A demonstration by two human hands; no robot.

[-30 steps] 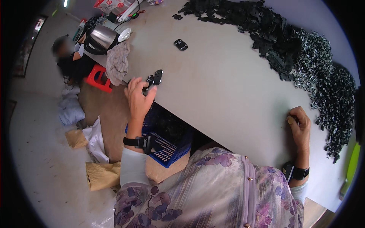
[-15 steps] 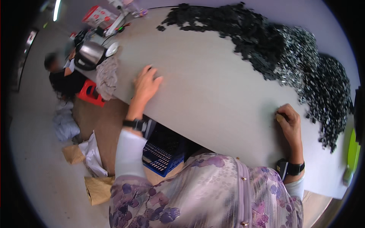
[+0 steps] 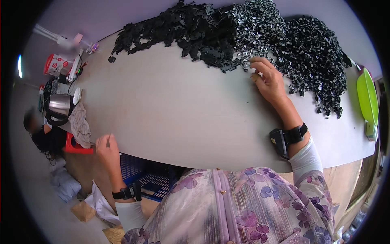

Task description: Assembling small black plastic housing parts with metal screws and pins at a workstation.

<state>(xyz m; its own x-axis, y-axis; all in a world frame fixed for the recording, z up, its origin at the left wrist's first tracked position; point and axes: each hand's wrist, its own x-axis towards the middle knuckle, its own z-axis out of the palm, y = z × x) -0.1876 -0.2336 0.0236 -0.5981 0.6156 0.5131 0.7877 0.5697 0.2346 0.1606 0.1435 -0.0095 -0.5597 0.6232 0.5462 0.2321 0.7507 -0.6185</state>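
Observation:
My right hand [image 3: 270, 81] reaches over the near edge of a heap of small shiny silver metal pieces [image 3: 260, 24]. Its thumb and fingers are apart, and nothing shows between them. Yellowish coverings appear on its thumb and a fingertip. At the table's front left edge, my left hand [image 3: 108, 153] is closed, with a small dark thing at its fingertips too small to name. Flat black plastic parts [image 3: 203, 34] lie heaped left of the silver pieces. Small black-and-silver pieces [image 3: 313, 53] form another heap to the right.
On the left are a metal kettle [image 3: 60, 105], a crumpled cloth [image 3: 80, 125] and a red stool [image 3: 75, 145], with a person [image 3: 44, 138] beyond. A green basin [image 3: 367, 97] stands far right. A blue crate [image 3: 152, 185] sits under the grey table [image 3: 170, 110].
My right hand has gone forward and left to the silver pieces, and its fingers have opened. My left hand has drawn back to the front edge. The view has turned right.

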